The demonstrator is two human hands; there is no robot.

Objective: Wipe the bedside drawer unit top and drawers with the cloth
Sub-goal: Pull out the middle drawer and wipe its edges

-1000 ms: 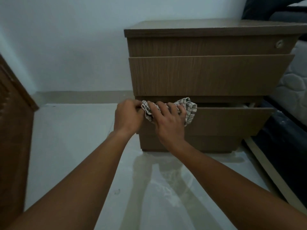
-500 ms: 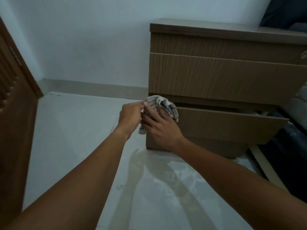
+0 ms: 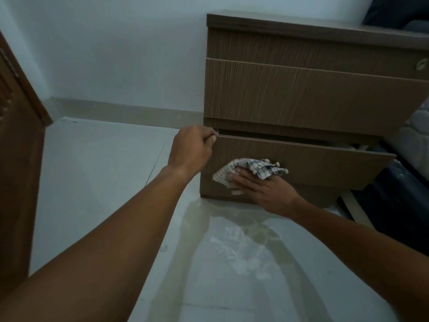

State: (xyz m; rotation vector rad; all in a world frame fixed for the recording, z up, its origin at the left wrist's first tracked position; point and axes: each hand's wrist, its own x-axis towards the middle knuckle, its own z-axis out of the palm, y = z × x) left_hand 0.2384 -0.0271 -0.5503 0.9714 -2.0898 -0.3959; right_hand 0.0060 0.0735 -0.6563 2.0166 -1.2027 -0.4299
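Grip, right hand: flat, fingers spread, pressing the cloth against the front of the bottom drawer; not curled around it.
Grip, left hand: closed on the left end of the bottom drawer's top edge, fingertips hooked over it.
Arms: both bare forearms run in from the lower corners of the frame, left one at lower left, right one at lower right.
Floor: pale, glossy, with a faint reflection of the unit at centre bottom.
Cloth: checked, crumpled, at centre frame, low on the drawer front near its left end.
Bottom drawer: pulled part-way out, dark gap above it.
Unit: brown wood grain, upper right of frame; upper drawers shut; round lock at right edge.
Door: brown, left edge.
Wall: white, behind, with skirting.
Mattress: far right, beside the unit.
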